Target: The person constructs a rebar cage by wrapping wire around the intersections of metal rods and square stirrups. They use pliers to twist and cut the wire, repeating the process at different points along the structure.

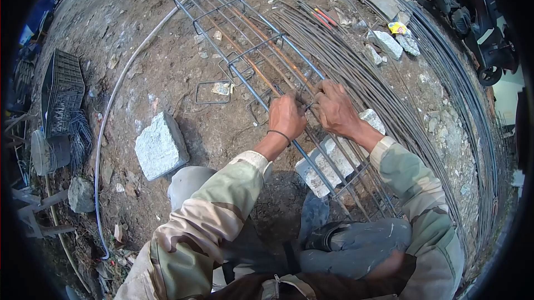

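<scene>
A long rebar cage (245, 61) runs from the upper left down toward my knees, its lengthwise bars crossed by square stirrups. My left hand (287, 116) is closed at the cage's left side, a dark band round its wrist. Close beside it, my right hand (337, 110) is closed near the right side, knuckles up. Between the two hands shows a short dark steel piece, seemingly part of a stirrup; the fingertips are largely hidden. Under the cage lies a pale stone block (328, 169). A loose square stirrup (213, 92) rests on the dirt to the left.
Loose steel rods (378, 100) lie along the cage's right. Red-handled pliers (324, 17) rest near their far end. A white block (161, 146) sits left, inside a curving pale hose (111, 97). A black crate (64, 91) stands far left, a motorcycle (464, 16) upper right.
</scene>
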Demonstrator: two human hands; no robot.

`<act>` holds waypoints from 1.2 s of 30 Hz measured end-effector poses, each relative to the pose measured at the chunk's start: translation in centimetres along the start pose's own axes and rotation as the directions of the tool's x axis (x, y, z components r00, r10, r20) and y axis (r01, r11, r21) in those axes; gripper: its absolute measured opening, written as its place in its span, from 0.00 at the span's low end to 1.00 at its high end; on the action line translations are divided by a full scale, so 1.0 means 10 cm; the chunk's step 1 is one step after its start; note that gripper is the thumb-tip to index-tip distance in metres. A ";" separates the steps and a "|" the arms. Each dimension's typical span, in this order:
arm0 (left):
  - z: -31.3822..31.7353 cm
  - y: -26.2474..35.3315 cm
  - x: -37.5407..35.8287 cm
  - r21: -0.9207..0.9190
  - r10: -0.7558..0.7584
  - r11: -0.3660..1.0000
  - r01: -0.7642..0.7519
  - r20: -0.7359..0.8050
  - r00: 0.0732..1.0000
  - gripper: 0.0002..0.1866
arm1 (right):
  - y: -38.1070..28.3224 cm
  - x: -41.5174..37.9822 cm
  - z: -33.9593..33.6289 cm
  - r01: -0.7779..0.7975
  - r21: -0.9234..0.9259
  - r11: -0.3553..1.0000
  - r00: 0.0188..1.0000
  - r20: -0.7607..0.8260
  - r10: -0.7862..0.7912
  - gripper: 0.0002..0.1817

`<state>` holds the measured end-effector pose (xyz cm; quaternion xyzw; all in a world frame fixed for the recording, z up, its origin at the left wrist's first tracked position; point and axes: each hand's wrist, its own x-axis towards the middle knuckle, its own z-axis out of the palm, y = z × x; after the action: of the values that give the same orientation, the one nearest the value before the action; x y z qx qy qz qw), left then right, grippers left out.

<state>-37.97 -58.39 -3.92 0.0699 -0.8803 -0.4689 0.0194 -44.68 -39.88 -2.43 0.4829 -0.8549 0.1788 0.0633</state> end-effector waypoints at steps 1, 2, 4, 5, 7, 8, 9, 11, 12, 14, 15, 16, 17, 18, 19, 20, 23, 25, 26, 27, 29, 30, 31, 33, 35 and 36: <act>0.01 -0.01 -0.02 -0.010 0.003 1.000 -0.003 0.011 1.000 0.11 | -0.01 0.02 0.01 -0.030 0.025 0.999 0.999 -0.030 0.031 0.05; 0.02 -0.02 -0.02 -0.017 0.032 0.999 -0.032 -0.003 0.999 0.10 | -0.05 0.02 0.01 -0.114 0.090 0.989 0.993 -0.008 0.115 0.05; -0.01 -0.03 0.00 -0.029 0.058 0.998 -0.058 -0.015 0.998 0.10 | -0.12 0.02 0.02 -0.182 0.078 0.980 0.982 -0.036 0.186 0.06; -0.03 -0.03 0.04 0.049 0.133 0.990 -0.134 0.019 0.991 0.09 | -0.16 0.02 0.04 -0.244 0.075 0.967 0.966 -0.066 0.249 0.06; -0.11 -0.03 0.13 0.194 0.265 0.940 -0.280 0.098 0.959 0.07 | -0.25 0.01 0.11 -0.278 0.097 0.956 0.952 -0.102 0.288 0.06; -0.19 -0.02 0.22 0.212 0.230 0.939 -0.269 0.189 0.955 0.04 | -0.31 0.00 0.13 -0.323 0.140 0.936 0.931 -0.133 0.341 0.06; -0.24 -0.04 0.32 0.210 0.223 0.942 -0.260 0.187 0.957 0.04 | -0.37 -0.01 0.14 -0.365 0.185 0.913 0.906 -0.158 0.394 0.07; -0.31 -0.07 0.51 0.212 0.352 0.899 -0.384 0.174 0.920 0.03 | -0.45 -0.03 0.21 -0.374 0.177 0.910 0.892 -0.199 0.405 0.07; -0.26 -0.06 0.57 0.160 0.380 0.902 -0.400 0.143 0.914 0.05 | -0.49 -0.05 0.20 -0.364 0.216 0.906 0.890 -0.206 0.407 0.07; -0.10 -0.09 0.72 0.107 0.428 0.883 -0.456 0.210 0.879 0.06 | -0.49 -0.09 0.19 -0.341 0.243 0.908 0.898 -0.203 0.391 0.07; -0.02 -0.11 0.80 0.053 0.478 0.858 -0.510 0.280 0.833 0.06 | -0.45 -0.13 0.21 -0.322 0.187 0.928 0.906 -0.224 0.360 0.07; 0.02 -0.11 0.87 0.046 0.523 0.826 -0.561 0.305 0.796 0.05 | -0.42 -0.15 0.21 -0.303 0.130 0.944 0.914 -0.240 0.327 0.07; 0.04 -0.11 0.96 0.040 0.516 0.835 -0.549 0.286 0.807 0.05 | -0.41 -0.16 0.18 -0.290 0.124 0.949 0.924 -0.223 0.311 0.07; 0.04 -0.11 1.06 -0.037 0.479 0.856 -0.516 0.434 0.763 0.05 | -0.40 -0.16 0.14 -0.249 0.060 0.967 0.941 -0.219 0.256 0.09; 0.04 -0.11 1.14 -0.111 0.446 0.874 -0.473 0.571 0.689 0.05 | -0.38 -0.16 0.11 -0.207 -0.003 0.978 0.956 -0.214 0.202 0.11; 0.03 -0.13 1.17 -0.166 0.436 0.888 -0.430 0.601 0.669 0.06 | -0.35 -0.16 0.09 -0.193 -0.007 0.981 0.962 -0.199 0.188 0.11; 0.09 -0.19 1.21 -0.212 0.472 0.874 -0.437 0.580 0.664 0.06 | -0.22 -0.12 0.03 -0.027 -0.212 0.977 0.986 -0.167 -0.009 0.09; 0.16 -0.22 1.21 -0.200 0.482 0.869 -0.452 0.548 0.684 0.08 | -0.16 -0.08 -0.01 0.204 -0.330 0.922 0.950 -0.162 -0.269 0.08; 0.21 -0.23 1.21 -0.188 0.490 0.864 -0.467 0.529 0.693 0.10 | -0.17 -0.08 0.02 0.215 -0.383 0.898 0.953 -0.120 -0.280 0.09; 0.26 -0.22 1.23 -0.196 0.490 0.866 -0.460 0.517 0.702 0.10 | -0.14 -0.07 0.01 0.230 -0.381 0.895 0.952 -0.105 -0.289 0.09; 0.23 -0.10 1.19 0.071 0.305 0.900 -0.430 0.600 0.739 0.15 | -0.10 -0.01 -0.04 0.351 -0.319 0.880 0.926 -0.023 -0.378 0.10; 0.20 -0.08 1.12 0.051 0.353 0.891 -0.451 0.547 0.759 0.17 | -0.10 0.02 -0.06 0.364 -0.322 0.874 0.922 -0.010 -0.388 0.10; 0.18 -0.06 1.09 0.043 0.357 0.894 -0.447 0.536 0.765 0.17 | -0.11 0.03 -0.08 0.377 -0.321 0.869 0.920 0.021 -0.392 0.10; 0.16 0.00 1.05 0.007 0.327 0.927 -0.374 0.471 0.819 0.16 | -0.13 0.09 -0.12 0.400 -0.321 0.859 0.913 0.062 -0.403 0.09; 0.13 0.04 1.00 0.034 0.286 0.945 -0.325 0.395 0.873 0.15 | -0.15 0.13 -0.15 0.412 -0.304 0.859 0.911 0.119 -0.395 0.08; 0.10 0.05 1.00 0.021 0.206 0.976 -0.219 0.258 0.944 0.14 | -0.15 0.13 -0.15 0.419 -0.303 0.856 0.908 0.127 -0.400 0.08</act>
<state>-48.00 -58.74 -4.39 -0.0856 -0.8891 -0.4475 -0.0448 -44.19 -41.13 -0.33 0.6416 -0.7516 0.0042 0.1528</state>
